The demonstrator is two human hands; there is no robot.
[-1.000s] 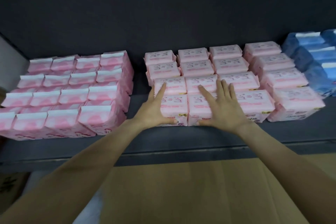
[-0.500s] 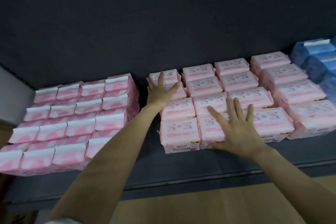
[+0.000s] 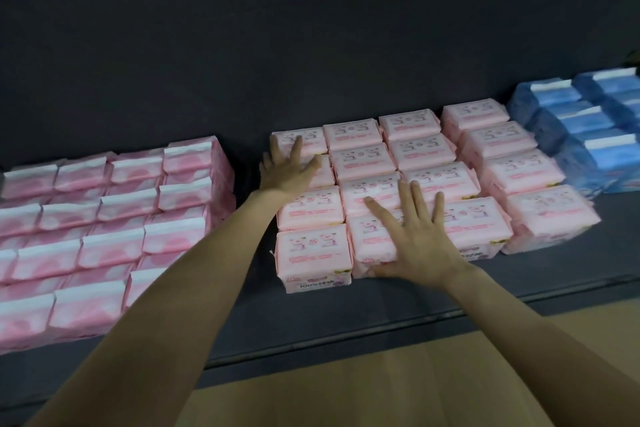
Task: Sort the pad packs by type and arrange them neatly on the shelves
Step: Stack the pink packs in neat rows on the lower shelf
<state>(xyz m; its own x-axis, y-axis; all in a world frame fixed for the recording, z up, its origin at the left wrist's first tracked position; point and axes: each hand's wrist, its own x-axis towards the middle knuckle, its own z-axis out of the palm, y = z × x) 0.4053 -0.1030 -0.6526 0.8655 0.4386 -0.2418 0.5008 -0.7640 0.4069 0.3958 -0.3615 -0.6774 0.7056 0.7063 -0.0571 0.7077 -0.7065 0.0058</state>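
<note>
Both hands [image 3: 287, 170] flat on pink packs [image 3: 433, 184]

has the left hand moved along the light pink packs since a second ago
Yes. The left hand went from the front-row pack to the back rows of the light pink packs, away from the shelf edge.

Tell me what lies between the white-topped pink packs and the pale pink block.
Only a bare strip of dark shelf separates the white-topped pink packs from the pale pink block; head view shows it.

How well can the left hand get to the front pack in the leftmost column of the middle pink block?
Probably yes. The left hand lies flat further back in the same column, and the front pack sits uncovered at the shelf edge; the right hand rests on the next column.
</note>
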